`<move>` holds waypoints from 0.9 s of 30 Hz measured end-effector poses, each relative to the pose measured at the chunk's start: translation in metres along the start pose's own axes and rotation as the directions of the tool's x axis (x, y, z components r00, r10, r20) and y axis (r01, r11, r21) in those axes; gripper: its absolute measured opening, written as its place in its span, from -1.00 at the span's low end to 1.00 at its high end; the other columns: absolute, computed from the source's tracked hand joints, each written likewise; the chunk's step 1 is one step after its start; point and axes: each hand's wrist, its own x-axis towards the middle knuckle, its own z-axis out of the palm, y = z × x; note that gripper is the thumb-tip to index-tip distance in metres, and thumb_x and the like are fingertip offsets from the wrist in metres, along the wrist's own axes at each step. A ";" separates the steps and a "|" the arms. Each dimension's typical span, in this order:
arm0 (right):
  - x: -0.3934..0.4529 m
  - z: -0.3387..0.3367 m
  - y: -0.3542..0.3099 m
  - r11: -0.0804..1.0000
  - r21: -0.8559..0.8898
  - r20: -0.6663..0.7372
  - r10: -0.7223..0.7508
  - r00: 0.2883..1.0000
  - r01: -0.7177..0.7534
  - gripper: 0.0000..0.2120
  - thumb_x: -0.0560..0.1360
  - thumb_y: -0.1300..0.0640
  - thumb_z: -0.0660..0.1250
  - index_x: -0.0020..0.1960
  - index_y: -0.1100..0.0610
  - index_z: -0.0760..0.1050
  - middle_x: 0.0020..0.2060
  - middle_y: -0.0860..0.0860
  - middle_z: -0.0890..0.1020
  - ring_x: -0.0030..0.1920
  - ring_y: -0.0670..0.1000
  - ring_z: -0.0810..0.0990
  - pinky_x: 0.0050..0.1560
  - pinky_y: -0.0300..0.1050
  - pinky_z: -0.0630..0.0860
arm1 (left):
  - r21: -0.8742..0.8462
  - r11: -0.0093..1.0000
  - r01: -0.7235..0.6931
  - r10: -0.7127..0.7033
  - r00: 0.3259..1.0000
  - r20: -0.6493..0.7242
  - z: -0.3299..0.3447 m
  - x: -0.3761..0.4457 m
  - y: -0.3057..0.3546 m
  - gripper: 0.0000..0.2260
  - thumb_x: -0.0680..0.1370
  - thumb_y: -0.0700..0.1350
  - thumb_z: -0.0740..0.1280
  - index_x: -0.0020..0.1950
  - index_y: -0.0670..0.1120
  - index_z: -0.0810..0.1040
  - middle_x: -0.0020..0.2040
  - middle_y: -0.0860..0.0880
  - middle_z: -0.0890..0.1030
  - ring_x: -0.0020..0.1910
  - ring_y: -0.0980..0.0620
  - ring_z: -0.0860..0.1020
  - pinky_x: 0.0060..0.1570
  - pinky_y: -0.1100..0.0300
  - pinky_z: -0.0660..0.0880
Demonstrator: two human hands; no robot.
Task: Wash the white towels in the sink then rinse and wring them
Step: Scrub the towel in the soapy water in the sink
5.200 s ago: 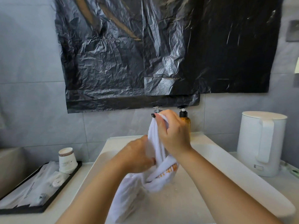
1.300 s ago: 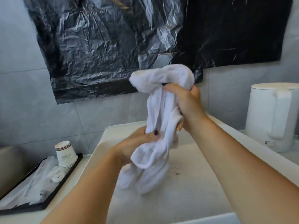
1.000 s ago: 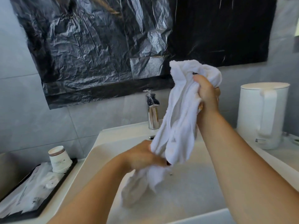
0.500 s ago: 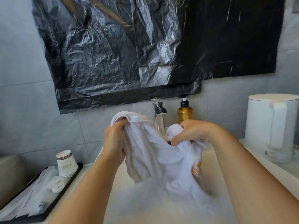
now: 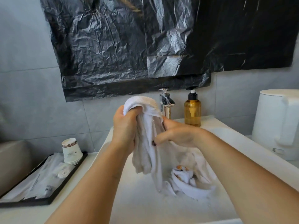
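Observation:
A white towel hangs over the white sink, its top end bunched above my left hand. My left hand grips that upper part. My right hand holds the towel just to the right, fingers curled round its folds. The lower end of the towel, with an orange print, lies crumpled in the basin. A chrome faucet stands behind the towel; no water stream shows.
An amber soap pump bottle stands right of the faucet. A white kettle sits on the right counter. At left, a black tray holds packets and stacked paper cups. Black plastic sheeting covers the wall above.
My hands have come closer together and the towel is gathered into a narrower bunch. Its lower end has dropped into the basin. The view has tilted down a little.

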 end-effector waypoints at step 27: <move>-0.013 -0.006 -0.028 0.743 0.572 -0.532 0.013 0.847 0.347 -0.82 0.50 0.28 0.21 -0.16 0.19 0.57 -0.36 0.05 0.63 -0.27 0.01 0.65 -0.23 -0.17 0.52 | 0.243 0.951 0.190 -0.298 0.766 0.570 0.009 -0.017 -0.037 -0.66 0.32 -0.28 0.49 0.09 -0.15 0.66 0.01 -0.27 0.67 0.02 -0.29 0.64 0.17 -0.23 0.54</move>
